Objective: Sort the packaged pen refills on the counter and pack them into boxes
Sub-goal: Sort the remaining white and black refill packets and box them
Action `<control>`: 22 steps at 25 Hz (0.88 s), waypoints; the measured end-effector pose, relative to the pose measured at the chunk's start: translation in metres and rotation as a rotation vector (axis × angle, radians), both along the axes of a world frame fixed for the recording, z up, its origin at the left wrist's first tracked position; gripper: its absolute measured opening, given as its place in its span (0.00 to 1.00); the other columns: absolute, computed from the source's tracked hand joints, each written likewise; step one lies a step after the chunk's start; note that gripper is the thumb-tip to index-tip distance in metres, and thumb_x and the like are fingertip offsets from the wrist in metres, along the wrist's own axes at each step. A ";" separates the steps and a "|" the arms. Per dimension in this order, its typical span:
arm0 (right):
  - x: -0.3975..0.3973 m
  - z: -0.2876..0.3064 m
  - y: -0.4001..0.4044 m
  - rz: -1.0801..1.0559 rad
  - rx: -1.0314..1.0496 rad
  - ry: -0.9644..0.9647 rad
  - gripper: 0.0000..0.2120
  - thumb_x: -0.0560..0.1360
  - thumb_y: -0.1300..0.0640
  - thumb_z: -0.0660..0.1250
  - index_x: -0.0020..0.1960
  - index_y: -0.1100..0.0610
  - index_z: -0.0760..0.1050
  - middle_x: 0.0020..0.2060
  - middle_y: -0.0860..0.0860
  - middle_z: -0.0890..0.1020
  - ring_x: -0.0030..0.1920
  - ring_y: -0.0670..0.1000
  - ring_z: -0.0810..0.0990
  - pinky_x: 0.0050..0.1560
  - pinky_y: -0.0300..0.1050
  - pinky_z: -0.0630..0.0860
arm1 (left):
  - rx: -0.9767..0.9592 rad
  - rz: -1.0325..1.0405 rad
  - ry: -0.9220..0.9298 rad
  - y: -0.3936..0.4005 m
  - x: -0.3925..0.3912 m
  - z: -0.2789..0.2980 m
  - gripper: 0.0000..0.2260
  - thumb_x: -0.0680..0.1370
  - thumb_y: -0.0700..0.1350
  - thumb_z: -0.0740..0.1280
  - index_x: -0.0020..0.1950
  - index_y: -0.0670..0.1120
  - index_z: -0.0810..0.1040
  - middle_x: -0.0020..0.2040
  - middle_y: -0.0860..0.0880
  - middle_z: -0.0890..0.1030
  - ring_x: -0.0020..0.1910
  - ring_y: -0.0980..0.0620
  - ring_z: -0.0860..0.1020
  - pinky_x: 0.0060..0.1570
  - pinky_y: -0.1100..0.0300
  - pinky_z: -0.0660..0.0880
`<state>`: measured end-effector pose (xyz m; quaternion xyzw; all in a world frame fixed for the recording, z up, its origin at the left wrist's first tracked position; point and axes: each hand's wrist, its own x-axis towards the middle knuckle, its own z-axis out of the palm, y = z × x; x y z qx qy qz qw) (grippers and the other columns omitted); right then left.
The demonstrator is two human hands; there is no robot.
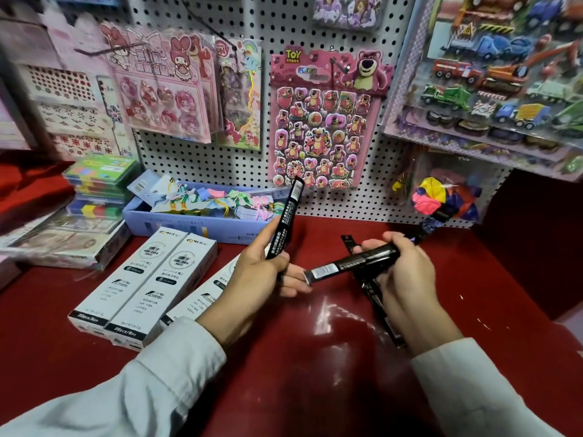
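My left hand (pixel 258 272) grips a black refill pack (pixel 285 216) that stands upright, barcode end up. My right hand (pixel 407 275) holds a second black refill pack (pixel 347 263) that points left toward the left hand. More black packs (pixel 377 298) lie on the red counter (pixel 315 357) under the right hand, partly hidden by it. Three white refill boxes lie side by side left of my left arm: the left box (pixel 126 275), the middle box (pixel 161 285) and a third box (pixel 205 294) partly covered by my wrist.
A blue open tray (pixel 189 225) of pastel tags stands behind the boxes. Stacked green and coloured cases (pixel 97 184) and flat packs sit at far left. A pegboard with sticker sheets (pixel 325 121) rises at the back. A bag of balloons (pixel 441 197) hangs at right.
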<state>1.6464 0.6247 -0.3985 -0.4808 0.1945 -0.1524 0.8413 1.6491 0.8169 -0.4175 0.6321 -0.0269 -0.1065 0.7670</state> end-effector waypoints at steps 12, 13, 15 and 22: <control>-0.014 -0.007 0.018 0.796 -0.966 -0.154 0.24 0.65 0.74 0.67 0.55 0.52 0.78 0.33 0.38 0.79 0.30 0.38 0.71 0.33 0.32 0.68 | -0.301 -0.454 0.253 0.008 -0.011 0.023 0.20 0.72 0.37 0.63 0.64 0.37 0.78 0.33 0.42 0.79 0.22 0.55 0.76 0.24 0.65 0.74; -0.014 -0.012 0.021 0.785 -0.947 -0.133 0.21 0.66 0.72 0.69 0.53 0.52 0.78 0.34 0.41 0.79 0.31 0.41 0.71 0.34 0.35 0.69 | -0.329 -0.448 0.265 0.010 -0.010 0.022 0.20 0.73 0.37 0.63 0.65 0.37 0.76 0.31 0.43 0.78 0.20 0.56 0.74 0.23 0.65 0.73; -0.013 -0.018 0.024 0.706 -0.913 -0.127 0.16 0.66 0.68 0.74 0.50 0.54 0.79 0.33 0.46 0.78 0.30 0.42 0.71 0.34 0.35 0.69 | -0.349 -0.429 0.260 0.010 -0.008 0.017 0.21 0.74 0.39 0.62 0.67 0.37 0.74 0.25 0.46 0.76 0.18 0.56 0.71 0.23 0.65 0.68; -0.009 -0.019 0.034 0.399 -0.586 0.022 0.14 0.78 0.56 0.65 0.34 0.57 0.75 0.28 0.50 0.77 0.27 0.46 0.72 0.30 0.42 0.68 | -0.345 -0.275 0.080 0.006 -0.006 0.009 0.22 0.75 0.51 0.67 0.67 0.44 0.75 0.27 0.47 0.75 0.19 0.54 0.69 0.23 0.64 0.64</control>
